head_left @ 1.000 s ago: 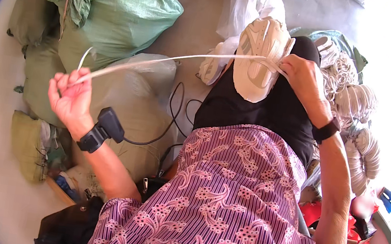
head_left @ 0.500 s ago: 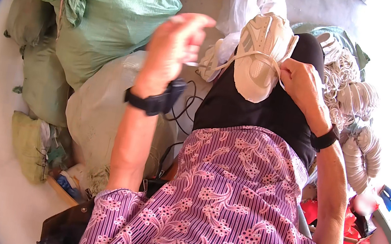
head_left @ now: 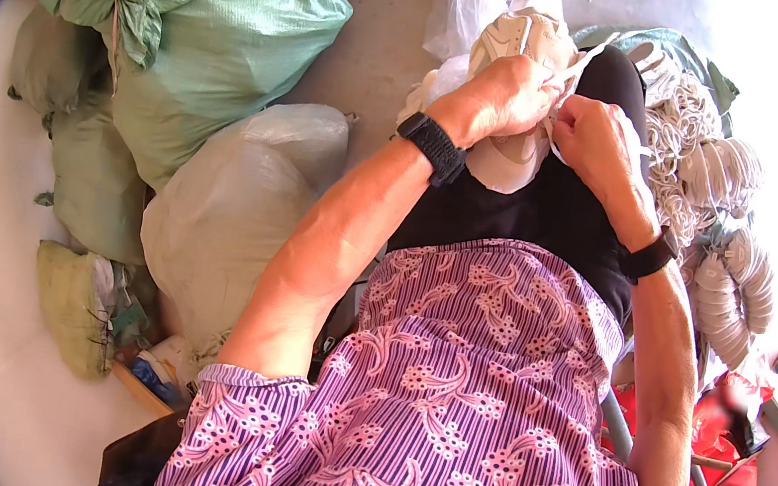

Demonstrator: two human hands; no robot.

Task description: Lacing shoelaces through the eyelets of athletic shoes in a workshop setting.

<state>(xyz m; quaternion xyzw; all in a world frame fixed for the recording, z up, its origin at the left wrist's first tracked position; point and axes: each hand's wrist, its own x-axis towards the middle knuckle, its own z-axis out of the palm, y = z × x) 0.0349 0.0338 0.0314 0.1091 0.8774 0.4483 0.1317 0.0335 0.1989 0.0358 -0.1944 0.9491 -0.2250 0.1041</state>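
Observation:
A beige and white sneaker (head_left: 503, 172) rests on my black-trousered lap, its toe toward me. My left hand (head_left: 506, 98) reaches across the top of the shoe and hides much of its middle. Its fingers are closed on a pale shoelace (head_left: 577, 67) at the shoe's right side. Close beside it, my right hand (head_left: 601, 146) is also closed, pinching the lace near the shoe's edge. The fingertips of both hands nearly meet, and the exact grip between them is partly hidden.
Bundles of white shoelaces (head_left: 721, 172) lie to my right, by a green sack edge. Red bags (head_left: 732, 435) sit lower right. Large green sacks (head_left: 222, 47) and a whitish sack (head_left: 234, 200) stand on the left. Clear plastic (head_left: 469, 9) lies beyond the shoe.
My left hand has swung right from the air left of the shoe, over its top, to the lace beside my right hand. My right hand has stayed nearly in place.

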